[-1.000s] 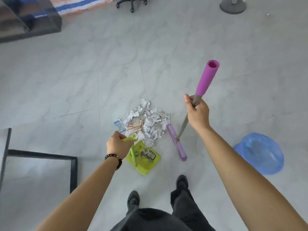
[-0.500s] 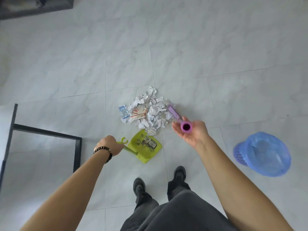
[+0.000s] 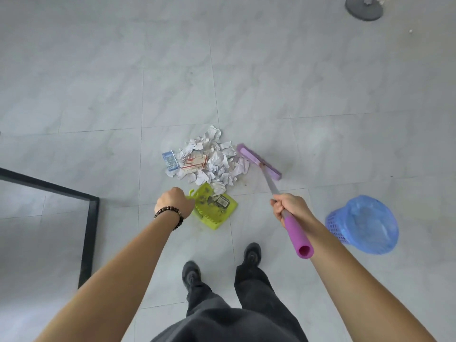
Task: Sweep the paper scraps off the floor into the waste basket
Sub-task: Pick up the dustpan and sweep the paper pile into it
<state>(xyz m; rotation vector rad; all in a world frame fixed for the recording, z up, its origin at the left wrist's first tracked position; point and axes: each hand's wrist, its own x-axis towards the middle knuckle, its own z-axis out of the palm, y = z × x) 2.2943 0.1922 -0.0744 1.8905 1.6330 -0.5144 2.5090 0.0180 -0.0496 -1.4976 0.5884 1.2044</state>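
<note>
- Since half a second ago the broom (image 3: 269,183) has swung round. Its purple grip (image 3: 297,236), which then pointed up at the camera from the right hand (image 3: 287,208), now points back toward the person, and the broom head (image 3: 259,161) lies farther out to the right of the heap.
- Right hand — clamped round the broom where the grey shaft meets the purple grip, fingers wrapped fully about it.
- Left hand (image 3: 174,202) — closed on the handle of the green dustpan (image 3: 217,213), back of the hand upward. A green hook at the handle's end shows just beside the knuckles. This hand and the dustpan have kept their place.
- Paper scraps (image 3: 214,164) lie in one crumpled heap on the grey tiled floor (image 3: 98,95), between the dustpan and the broom head.
- At the heap's left side are a blue packet (image 3: 170,160) and a red-and-white carton (image 3: 195,162).
- On the floor, the broom head is slanted and touches the heap's right edge.
- Near the person, the heap's edge meets the dustpan's open lip, and a few scraps and a small dark item lie inside the pan.
- Lined with a blue bag, the waste basket (image 3: 362,224) stands on the floor to the right, well apart from the heap and near the right forearm.
- To the left runs a black frame (image 3: 90,218); a round grey base (image 3: 364,8) sits at the top right.
</note>
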